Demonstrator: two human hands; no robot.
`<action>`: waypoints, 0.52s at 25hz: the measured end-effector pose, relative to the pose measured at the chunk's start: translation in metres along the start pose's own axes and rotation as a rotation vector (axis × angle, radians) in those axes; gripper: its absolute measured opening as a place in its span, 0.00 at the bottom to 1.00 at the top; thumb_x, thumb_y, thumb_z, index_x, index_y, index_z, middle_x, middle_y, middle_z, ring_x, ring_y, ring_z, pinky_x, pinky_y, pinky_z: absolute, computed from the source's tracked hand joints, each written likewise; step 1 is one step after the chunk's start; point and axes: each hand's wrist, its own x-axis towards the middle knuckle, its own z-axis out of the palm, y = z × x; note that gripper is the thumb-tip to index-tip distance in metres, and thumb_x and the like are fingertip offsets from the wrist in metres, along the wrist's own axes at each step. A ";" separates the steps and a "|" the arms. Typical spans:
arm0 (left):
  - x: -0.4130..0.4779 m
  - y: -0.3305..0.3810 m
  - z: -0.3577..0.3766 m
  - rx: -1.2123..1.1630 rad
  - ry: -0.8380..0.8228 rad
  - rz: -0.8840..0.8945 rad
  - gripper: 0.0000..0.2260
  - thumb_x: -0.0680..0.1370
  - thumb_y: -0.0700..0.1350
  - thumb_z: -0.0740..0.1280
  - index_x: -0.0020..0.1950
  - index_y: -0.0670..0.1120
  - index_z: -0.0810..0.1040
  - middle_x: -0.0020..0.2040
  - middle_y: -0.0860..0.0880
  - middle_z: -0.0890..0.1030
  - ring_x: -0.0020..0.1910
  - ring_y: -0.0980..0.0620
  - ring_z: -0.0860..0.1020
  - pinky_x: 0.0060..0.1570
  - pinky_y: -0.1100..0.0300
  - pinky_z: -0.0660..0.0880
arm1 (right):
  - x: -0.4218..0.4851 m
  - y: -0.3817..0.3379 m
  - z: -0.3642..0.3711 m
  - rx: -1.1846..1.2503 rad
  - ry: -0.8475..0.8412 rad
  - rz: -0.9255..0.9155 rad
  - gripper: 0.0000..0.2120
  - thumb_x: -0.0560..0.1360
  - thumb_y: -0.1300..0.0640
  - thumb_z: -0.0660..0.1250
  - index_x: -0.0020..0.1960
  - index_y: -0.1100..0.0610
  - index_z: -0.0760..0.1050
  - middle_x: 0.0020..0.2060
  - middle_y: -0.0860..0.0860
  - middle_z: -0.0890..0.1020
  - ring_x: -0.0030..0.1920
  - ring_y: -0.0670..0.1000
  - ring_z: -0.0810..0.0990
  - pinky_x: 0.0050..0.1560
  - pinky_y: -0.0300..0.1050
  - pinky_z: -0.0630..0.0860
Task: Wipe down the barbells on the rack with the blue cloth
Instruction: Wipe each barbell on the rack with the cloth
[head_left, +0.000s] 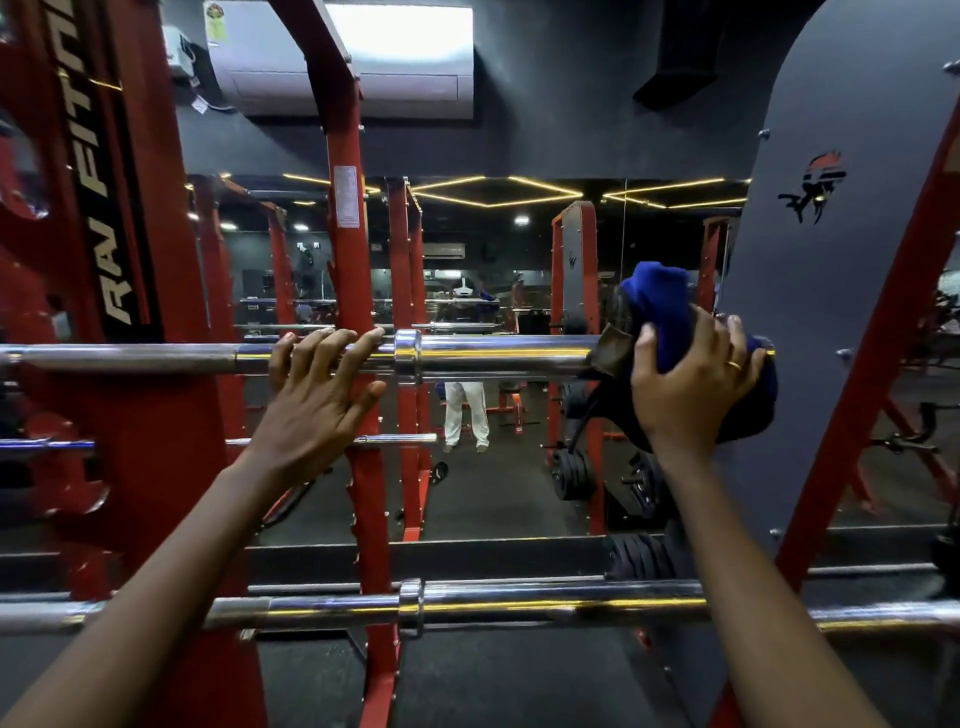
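Observation:
A chrome barbell (498, 356) lies level across the red rack (348, 260) at chest height. My left hand (317, 389) rests on its shaft just left of the collar, fingers hooked over the top and thumb apart. My right hand (691, 384) grips the blue cloth (662, 306), which is wrapped round the right end of the barbell's sleeve. A second chrome barbell (519, 597) lies lower down on the rack, untouched, crossing behind both of my forearms.
A dark grey panel (831, 312) with a logo stands close on the right behind the cloth. A wall mirror behind the rack reflects the gym and a standing person. Black weight plates (571, 473) are stacked low at centre right. A short chrome bar (395, 440) sits between the two barbells.

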 end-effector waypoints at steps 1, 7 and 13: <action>0.002 0.002 0.000 0.008 0.009 -0.006 0.26 0.83 0.60 0.50 0.79 0.52 0.63 0.69 0.46 0.69 0.72 0.43 0.65 0.75 0.42 0.53 | -0.001 -0.010 0.001 0.000 -0.012 0.028 0.28 0.78 0.39 0.59 0.70 0.57 0.72 0.70 0.55 0.77 0.78 0.60 0.63 0.79 0.68 0.49; 0.006 0.003 0.005 0.001 0.087 -0.025 0.22 0.83 0.58 0.53 0.74 0.52 0.69 0.64 0.46 0.72 0.65 0.42 0.69 0.71 0.47 0.55 | -0.052 -0.073 0.017 0.044 -0.192 -0.397 0.29 0.79 0.37 0.60 0.75 0.51 0.70 0.73 0.52 0.73 0.78 0.58 0.64 0.79 0.64 0.46; 0.010 0.002 0.004 0.004 0.114 -0.001 0.21 0.82 0.56 0.54 0.72 0.49 0.71 0.57 0.45 0.73 0.57 0.42 0.69 0.62 0.47 0.59 | -0.035 0.009 0.012 0.164 -0.046 -0.359 0.33 0.78 0.49 0.67 0.79 0.57 0.63 0.79 0.54 0.66 0.81 0.58 0.57 0.81 0.61 0.47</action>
